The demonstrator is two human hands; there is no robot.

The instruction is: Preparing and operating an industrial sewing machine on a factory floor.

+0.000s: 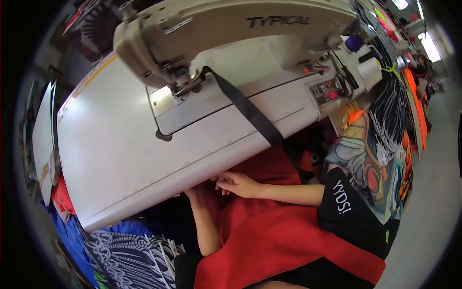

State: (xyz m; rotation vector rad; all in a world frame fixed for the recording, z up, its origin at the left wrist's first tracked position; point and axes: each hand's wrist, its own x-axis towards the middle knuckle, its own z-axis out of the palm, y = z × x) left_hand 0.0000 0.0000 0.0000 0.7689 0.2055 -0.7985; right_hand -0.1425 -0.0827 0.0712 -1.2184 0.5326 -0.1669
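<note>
My right hand (238, 184) is just below the front edge of the sewing machine's white table, above the red cloth (269, 241) over my lap. Its fingers are loosely bent and apart, with nothing seen in them. Of my left hand (190, 191) only the part by the wrist shows; its fingers are hidden under the table edge. A sewing machine (231, 29) spans the far side of the white table (110, 144). From its needle area a black strap (245, 108) runs to the right and over the front edge.
Patterned cloth with white cords (130, 255) lies at the lower left, beside blue fabric (72, 238). Colourful printed fabric (365, 164) and black-and-white cords (390, 111) hang at the right. A white thread spool (368, 68) stands at the machine's right end.
</note>
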